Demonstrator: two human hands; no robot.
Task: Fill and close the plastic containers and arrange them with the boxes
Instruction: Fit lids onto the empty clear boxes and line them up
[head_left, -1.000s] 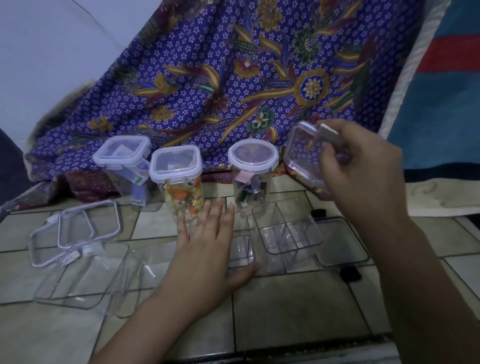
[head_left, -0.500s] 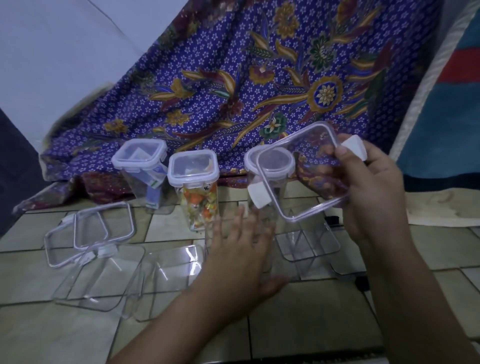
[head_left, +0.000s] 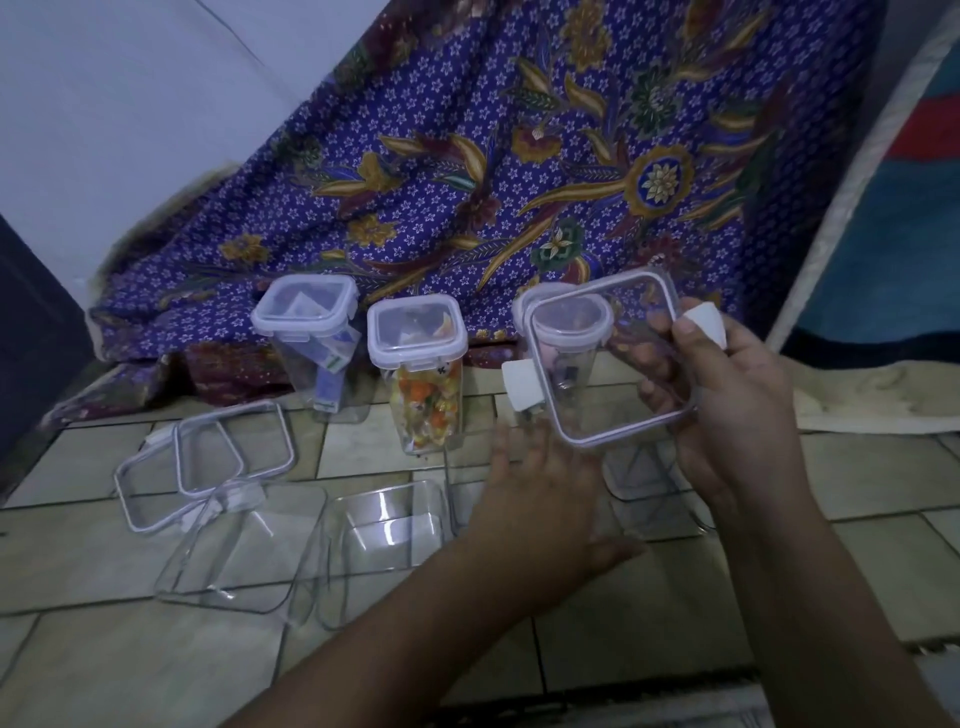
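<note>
The patterned purple cloth (head_left: 519, 182) hangs behind the reference item, the orange-filled container (head_left: 423, 384), and its lower edge lies on the tiled floor (head_left: 779, 587) directly behind that container. Bare floor runs in front of the reference container to the bottom frame edge. A blue and red mat (head_left: 893, 249) is far right of the reference container, cut off by the frame edge. The right hand (head_left: 737, 410), right of the reference container and raised off the floor, grips the square lid (head_left: 613, 364) by its right edge, and the lid is tilted toward the camera. The left hand (head_left: 540, 514), front-right of the reference container, is palm down with fingers straight; what it touches cannot be determined. The wide empty container (head_left: 234, 556) lies front-left of the reference container, and the small empty container (head_left: 384, 535) lies directly in front. A third clear container (head_left: 644, 488) lies to the right, largely hidden by lid and hands. The packet-filled container (head_left: 306, 343) stands just left, closed. The round-lidded container (head_left: 520, 314) stands right, closed, mostly viewed through the held lid. Two loose lids (head_left: 208, 462) overlap left of the reference container. White latch tabs (head_left: 704, 322) sit on the held lid's opposite edges. Printing on the packets is too small to read.
</note>
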